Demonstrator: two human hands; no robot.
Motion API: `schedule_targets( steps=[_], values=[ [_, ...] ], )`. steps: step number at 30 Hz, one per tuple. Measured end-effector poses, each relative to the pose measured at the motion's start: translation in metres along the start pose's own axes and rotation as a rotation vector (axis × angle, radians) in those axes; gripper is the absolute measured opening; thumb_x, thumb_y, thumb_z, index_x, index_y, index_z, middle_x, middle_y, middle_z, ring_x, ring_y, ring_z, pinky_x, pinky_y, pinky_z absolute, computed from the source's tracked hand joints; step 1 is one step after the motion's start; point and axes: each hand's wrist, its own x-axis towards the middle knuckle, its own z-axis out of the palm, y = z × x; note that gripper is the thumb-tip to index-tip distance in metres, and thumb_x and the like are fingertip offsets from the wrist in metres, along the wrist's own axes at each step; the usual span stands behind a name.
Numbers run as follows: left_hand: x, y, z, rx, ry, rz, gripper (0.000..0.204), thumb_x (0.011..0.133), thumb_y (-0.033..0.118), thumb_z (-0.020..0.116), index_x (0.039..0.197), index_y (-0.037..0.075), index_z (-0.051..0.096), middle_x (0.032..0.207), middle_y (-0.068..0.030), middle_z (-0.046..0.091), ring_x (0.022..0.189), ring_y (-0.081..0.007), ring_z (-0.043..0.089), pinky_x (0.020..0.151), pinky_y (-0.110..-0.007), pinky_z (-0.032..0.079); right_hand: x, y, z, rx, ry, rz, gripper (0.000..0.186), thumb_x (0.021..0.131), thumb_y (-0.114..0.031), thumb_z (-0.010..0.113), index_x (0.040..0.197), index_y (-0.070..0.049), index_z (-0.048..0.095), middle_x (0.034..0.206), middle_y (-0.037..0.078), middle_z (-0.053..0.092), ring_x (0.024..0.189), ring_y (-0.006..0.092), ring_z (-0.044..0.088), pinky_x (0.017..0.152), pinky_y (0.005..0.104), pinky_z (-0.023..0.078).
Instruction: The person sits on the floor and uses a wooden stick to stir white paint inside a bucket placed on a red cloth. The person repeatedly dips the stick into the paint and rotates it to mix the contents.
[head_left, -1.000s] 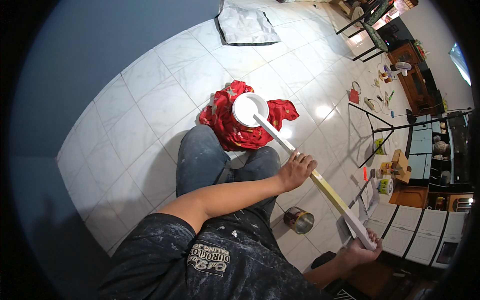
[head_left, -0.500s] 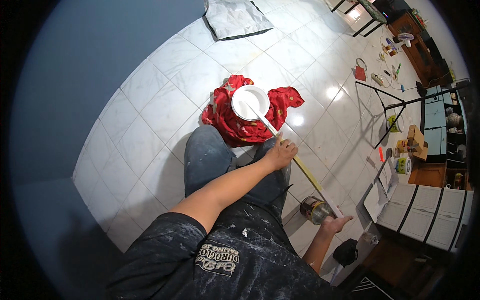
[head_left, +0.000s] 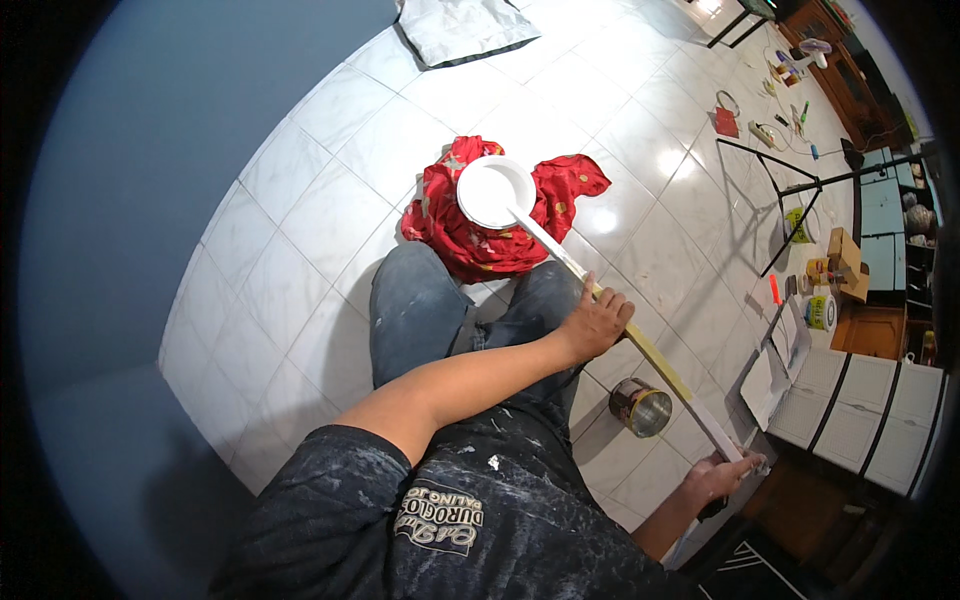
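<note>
A long stick (head_left: 660, 365), pale with a yellowish stretch, runs diagonally from inside a white bucket (head_left: 483, 182) down to the lower right. The bucket holds white material and rests in a rumpled red patterned cloth (head_left: 570, 185) beyond my knees. My left hand (head_left: 597, 318) grips the stick partway along, fingers curled over it. At its lower end, my right hand (head_left: 718, 473) is closed around it. An open metal tin (head_left: 640, 408) stands on the floor beside my thigh, under the stick.
A grey-blue wall (head_left: 130, 200) borders the tiled floor (head_left: 280, 250) on the left, with a silvery sheet (head_left: 462, 30) beyond the cloth. At the right are a black metal stand (head_left: 818, 183), pails (head_left: 818, 311), cardboard (head_left: 845, 262), scattered tools and white cabinets (head_left: 850, 420).
Half a second ago both hands swung with the stick toward the upper left; since then they have moved down to the right. The stick's upper end remains in the bucket.
</note>
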Motion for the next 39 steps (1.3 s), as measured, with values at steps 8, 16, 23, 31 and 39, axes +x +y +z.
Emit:
schedule_targets(
  steps=[8, 16, 23, 31, 39],
  values=[
    [0.003, 0.011, -0.020, -0.057, 0.107, 0.010, 0.027, 0.096, 0.022, 0.047, 0.114, 0.003, 0.052, 0.107, -0.0126, 0.053, 0.109, -0.0304, 0.052, 0.111, -0.074, 0.019, -0.030, -0.063, 0.008, 0.053, -0.072, -0.201, 0.057, 0.102, -0.049, 0.053, 0.090, 0.006, 0.059, 0.090, 0.012, 0.061, 0.087, 0.0221, 0.062, 0.081, 0.0380, 0.056],
    [0.003, 0.008, -0.028, -0.102, 0.231, -0.005, 0.022, 0.093, 0.018, 0.048, 0.110, 0.003, 0.051, 0.107, -0.0135, 0.055, 0.110, -0.0302, 0.054, 0.112, -0.070, 0.022, -0.006, -0.070, -0.009, -0.053, -0.136, -0.313, 0.068, 0.097, -0.061, 0.054, 0.103, 0.006, 0.057, 0.102, 0.017, 0.061, 0.094, 0.0266, 0.062, 0.084, 0.0414, 0.054],
    [0.002, 0.008, -0.036, -0.295, 0.201, 0.136, 0.021, 0.091, 0.016, 0.052, 0.107, 0.003, 0.052, 0.097, -0.0118, 0.056, 0.106, -0.0307, 0.056, 0.116, -0.064, 0.023, -0.024, -0.096, -0.003, -0.225, 0.072, -0.733, 0.051, 0.100, -0.046, 0.057, 0.111, 0.003, 0.057, 0.100, 0.014, 0.061, 0.094, 0.0256, 0.061, 0.083, 0.0401, 0.053],
    [0.016, -0.003, -0.061, -0.258, 0.276, 0.162, 0.024, 0.081, 0.020, 0.063, 0.099, 0.007, 0.056, 0.085, -0.0075, 0.060, 0.090, -0.0272, 0.060, 0.090, -0.043, 0.044, 0.015, -0.056, -0.049, -0.377, -0.096, -0.581, 0.055, 0.092, -0.048, 0.069, 0.124, -0.005, 0.056, 0.113, 0.015, 0.058, 0.107, 0.0301, 0.061, 0.085, 0.0473, 0.054],
    [0.021, -0.070, -0.014, -0.073, -0.076, 0.258, 0.028, 0.073, 0.022, 0.073, 0.095, 0.013, 0.059, 0.086, -0.0032, 0.066, 0.090, -0.0212, 0.064, 0.083, -0.037, 0.043, -0.010, 0.050, -0.034, -0.446, -0.305, -0.081, 0.029, 0.099, -0.031, 0.063, 0.090, -0.004, 0.054, 0.089, 0.012, 0.063, 0.069, 0.0196, 0.062, 0.045, 0.0313, 0.047]
  ],
)
